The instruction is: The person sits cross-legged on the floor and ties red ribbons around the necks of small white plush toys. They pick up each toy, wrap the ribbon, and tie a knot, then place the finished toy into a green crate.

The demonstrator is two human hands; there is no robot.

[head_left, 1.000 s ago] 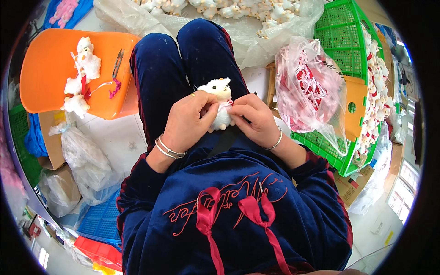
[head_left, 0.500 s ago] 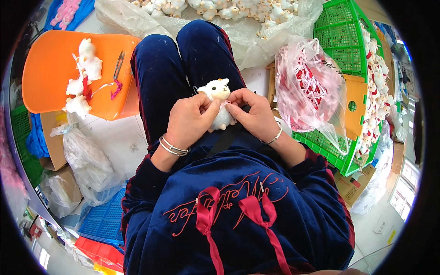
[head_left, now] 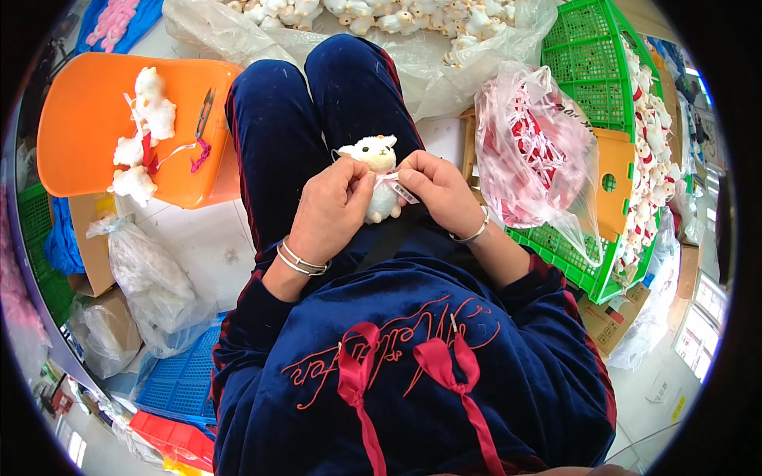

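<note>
A small white plush sheep point(head_left: 383, 205) sits upright between my hands, above my lap, its head tilted a little to the right. Round its neck runs a pale pink ribbon point(head_left: 386, 179), with a small printed white tag point(head_left: 406, 193) hanging at the right. My left hand point(head_left: 336, 201) is closed, thumb and finger pinching the ribbon at the left of the neck. On the other side, my right hand point(head_left: 439, 188) pinches the ribbon near the tag. The fingertips partly hide the ribbon, so I cannot tell whether it is knotted.
On an orange chair point(head_left: 75, 131) at left lie several white plush toys point(head_left: 155, 111) and thread snips point(head_left: 205, 113) with a magenta cord. A clear bag of pink and red ribbons point(head_left: 536, 151) rests by a green crate point(head_left: 583, 95) at right. More plush toys point(head_left: 413, 17) fill plastic sheeting ahead.
The white tag now shows below my right fingers. Both hands have shifted slightly on the ribbon, and my right hand has moved a little to the right.
</note>
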